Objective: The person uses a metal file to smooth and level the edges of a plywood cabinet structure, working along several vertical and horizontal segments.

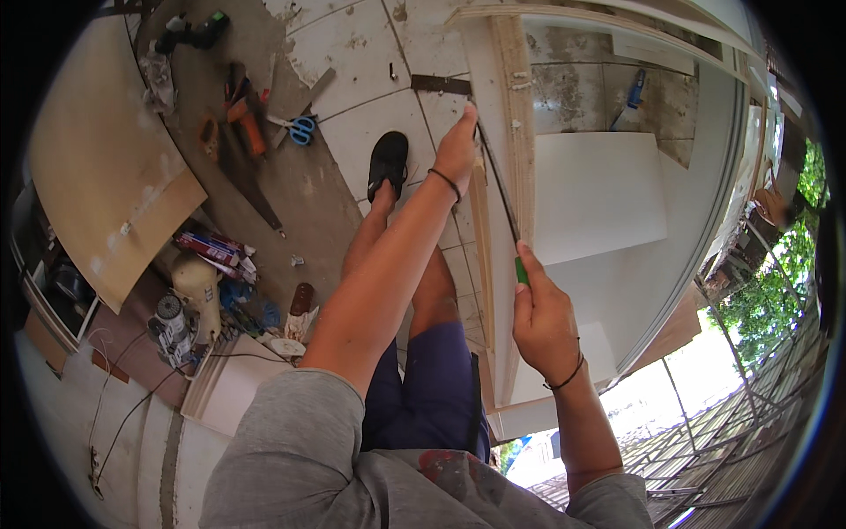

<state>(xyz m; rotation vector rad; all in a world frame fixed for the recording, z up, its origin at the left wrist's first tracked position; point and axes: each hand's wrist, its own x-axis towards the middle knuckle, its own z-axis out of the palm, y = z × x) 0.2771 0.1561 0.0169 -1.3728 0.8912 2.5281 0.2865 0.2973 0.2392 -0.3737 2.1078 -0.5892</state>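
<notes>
A long, thin dark file (499,183) with a green handle (522,271) slants along the edge of a pale wooden frame (522,115). My right hand (544,322) is closed round the handle. Farther off, my left hand (456,150) is closed at the file's far end, its fingers partly hidden. The blade lies at the frame's near left edge; whether it touches all along cannot be made out. A white panel (599,189) lies inside the frame, to the right of the file.
On the floor at left lie a handsaw (247,189), an orange-handled tool (247,128), blue-handled scissors (302,130) and a black power tool (207,31). A curved plywood sheet (97,159) stands far left. A blue-handled tool (634,91) lies beyond the white panel.
</notes>
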